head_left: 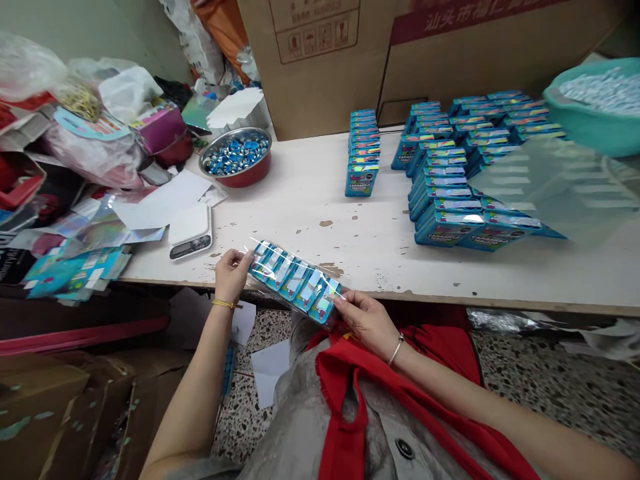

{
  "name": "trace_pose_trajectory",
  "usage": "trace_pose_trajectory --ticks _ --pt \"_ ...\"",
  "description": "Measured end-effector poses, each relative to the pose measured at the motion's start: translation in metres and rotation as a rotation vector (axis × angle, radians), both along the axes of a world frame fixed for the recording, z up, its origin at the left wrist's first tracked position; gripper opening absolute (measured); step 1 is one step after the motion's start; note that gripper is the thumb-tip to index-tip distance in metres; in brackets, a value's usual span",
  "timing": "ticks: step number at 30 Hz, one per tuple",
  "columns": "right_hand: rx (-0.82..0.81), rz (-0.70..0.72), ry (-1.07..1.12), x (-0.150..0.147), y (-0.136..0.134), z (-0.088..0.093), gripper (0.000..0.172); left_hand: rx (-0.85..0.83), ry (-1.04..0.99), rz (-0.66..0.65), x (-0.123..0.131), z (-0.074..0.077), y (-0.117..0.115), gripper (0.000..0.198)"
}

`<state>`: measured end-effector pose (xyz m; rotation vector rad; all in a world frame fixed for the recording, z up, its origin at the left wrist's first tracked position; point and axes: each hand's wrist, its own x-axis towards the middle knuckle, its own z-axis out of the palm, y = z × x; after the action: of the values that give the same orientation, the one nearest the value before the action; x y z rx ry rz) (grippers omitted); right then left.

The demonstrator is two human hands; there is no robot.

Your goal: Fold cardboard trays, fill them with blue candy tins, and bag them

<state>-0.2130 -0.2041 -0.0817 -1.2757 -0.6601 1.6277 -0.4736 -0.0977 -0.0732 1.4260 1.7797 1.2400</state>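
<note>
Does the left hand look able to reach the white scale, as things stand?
Probably yes: nothing stands between the left hand and the white scale, though this hand holds the wrapped packs.

The pack of caramelo boxes point(289, 275) is over the near edge of the surface point(300, 207), the left hand point(232, 275) at its 10 o'clock end, the right hand point(369, 321) at 4 o'clock. From the pack, the digital scale point(191, 230) stands at 10 o'clock and the bowl point(250, 176) at 11, a paper stack point(237, 110) just behind it. A box row point(361, 180) stands at 1 o'clock; at 2, the box block point(445, 230), a plastic bag point(565, 187) on its right side, the basin point(595, 130) beyond. Behind, at 12, stands the cardboard carton point(320, 87).
</note>
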Motion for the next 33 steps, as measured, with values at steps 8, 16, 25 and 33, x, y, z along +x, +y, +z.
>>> trace_pose_trajectory --ticks 8,16,25,33 --pt "-0.016 -0.191 0.150 0.007 0.030 0.014 0.047 -0.072 -0.224 -0.014 0.002 0.015 -0.006 0.036" --pt "-0.037 -0.224 0.220 0.015 0.057 0.017 0.049 -0.048 -0.355 0.072 0.013 0.015 0.012 0.037" --pt "0.058 -0.198 0.209 0.013 0.114 0.012 0.043 -0.019 -0.486 0.101 0.008 0.015 0.057 0.038" --pt "0.171 -0.083 0.209 -0.025 0.249 0.004 0.031 0.066 -0.423 0.237 -0.035 0.023 0.155 0.039"
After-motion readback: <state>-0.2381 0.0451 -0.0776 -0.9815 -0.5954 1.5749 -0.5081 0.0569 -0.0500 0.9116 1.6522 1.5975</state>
